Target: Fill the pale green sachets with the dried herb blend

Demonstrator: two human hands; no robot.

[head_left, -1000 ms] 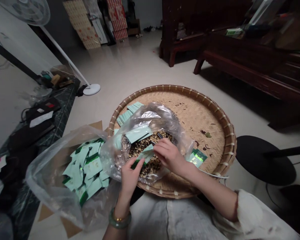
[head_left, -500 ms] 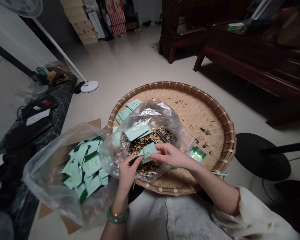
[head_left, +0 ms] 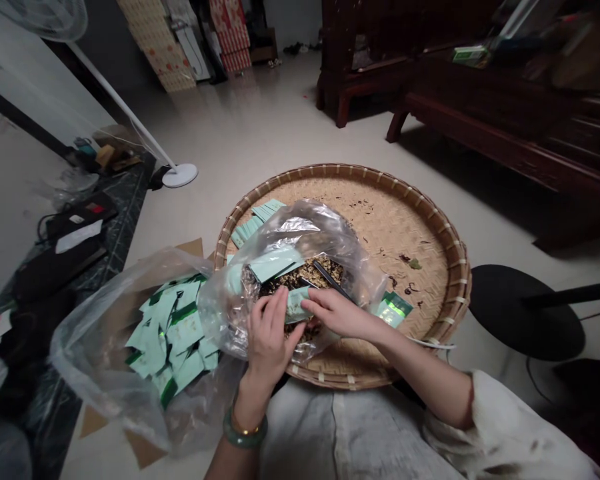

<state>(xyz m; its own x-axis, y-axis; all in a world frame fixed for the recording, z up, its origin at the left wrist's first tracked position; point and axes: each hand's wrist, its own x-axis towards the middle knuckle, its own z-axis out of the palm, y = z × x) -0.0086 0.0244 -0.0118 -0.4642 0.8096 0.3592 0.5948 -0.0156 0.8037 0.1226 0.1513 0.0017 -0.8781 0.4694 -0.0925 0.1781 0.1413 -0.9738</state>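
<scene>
My left hand and my right hand both pinch one small pale green packet over a clear plastic bag of loose dried tea. A thin dark scoop lies in the tea just beyond my right fingers. The bag rests on a round woven bamboo tray. Another flat packet lies on the tea inside the bag.
A second clear bag full of several green packets lies left of the tray. More packets are stacked on the tray's left side, and one sits by my right wrist. A black stool stands right; dark wooden furniture behind; a fan base at left.
My left hand has slid up over the packet, covering more of it. My right hand shifted slightly left and down onto the packet's other end. The packet now lies lower, against the tea.
</scene>
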